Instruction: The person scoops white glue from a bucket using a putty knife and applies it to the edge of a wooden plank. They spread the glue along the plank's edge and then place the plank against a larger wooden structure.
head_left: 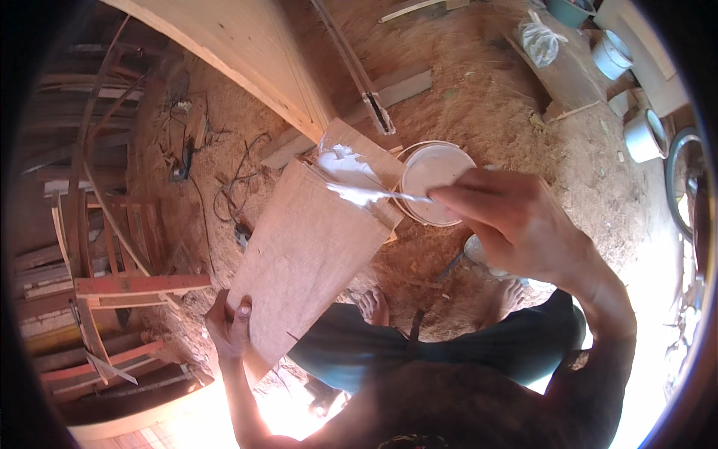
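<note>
A wide, flat wooden board (pixel 307 251) slants across the middle, from near left to far right. Its near left edge is gripped by my left hand (pixel 229 328), thumb on top. My right hand (pixel 516 213) pinches a thin whitish stick (pixel 410 197), whose tip reaches the board's far end. White paste (pixel 346 163) lies in a smeared patch there, around a narrower wooden piece at that end. Just beyond my right fingers stands a round white tub (pixel 439 170); I cannot tell whether its pale top is a lid or its contents.
A large timber plank (pixel 239 52) slants in from the top. Cables (pixel 239 187) lie on the sawdust-covered floor. Stacked wooden pieces (pixel 120 292) fill the left side. White buckets (pixel 645 137) and a clear plastic bag (pixel 541 41) stand at the far right.
</note>
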Action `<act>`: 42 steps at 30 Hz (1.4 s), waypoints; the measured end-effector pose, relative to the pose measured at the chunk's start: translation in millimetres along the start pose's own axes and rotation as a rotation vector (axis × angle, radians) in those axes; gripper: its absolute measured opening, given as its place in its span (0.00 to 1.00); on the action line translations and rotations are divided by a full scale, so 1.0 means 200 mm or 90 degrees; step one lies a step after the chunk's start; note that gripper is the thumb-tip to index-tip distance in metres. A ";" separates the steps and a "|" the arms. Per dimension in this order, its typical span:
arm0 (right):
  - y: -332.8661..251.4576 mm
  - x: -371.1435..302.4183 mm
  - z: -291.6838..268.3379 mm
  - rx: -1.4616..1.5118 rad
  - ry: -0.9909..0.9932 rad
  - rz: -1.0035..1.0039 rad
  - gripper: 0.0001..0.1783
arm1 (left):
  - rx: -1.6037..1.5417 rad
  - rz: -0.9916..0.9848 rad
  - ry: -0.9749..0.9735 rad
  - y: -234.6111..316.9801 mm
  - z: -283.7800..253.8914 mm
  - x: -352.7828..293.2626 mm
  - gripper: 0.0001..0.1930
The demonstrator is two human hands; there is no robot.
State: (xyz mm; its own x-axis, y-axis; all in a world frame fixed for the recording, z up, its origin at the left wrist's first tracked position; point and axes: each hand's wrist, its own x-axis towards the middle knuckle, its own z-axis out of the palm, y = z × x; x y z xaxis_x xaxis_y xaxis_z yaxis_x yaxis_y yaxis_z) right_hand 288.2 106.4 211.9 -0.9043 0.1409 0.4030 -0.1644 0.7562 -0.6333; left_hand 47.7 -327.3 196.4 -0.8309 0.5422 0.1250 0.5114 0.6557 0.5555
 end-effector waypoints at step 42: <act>0.05 -0.09 -0.19 0.027 0.012 -0.032 0.20 | -0.047 0.002 -0.001 0.01 0.03 -0.01 0.40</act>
State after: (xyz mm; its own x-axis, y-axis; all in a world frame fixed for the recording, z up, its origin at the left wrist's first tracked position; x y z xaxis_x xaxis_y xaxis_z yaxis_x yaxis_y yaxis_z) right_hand 318.2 134.8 223.3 -0.8865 0.1158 0.4480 -0.2271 0.7347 -0.6392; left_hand 51.2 -323.3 192.7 -0.8291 0.5446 0.1260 0.4965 0.6139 0.6137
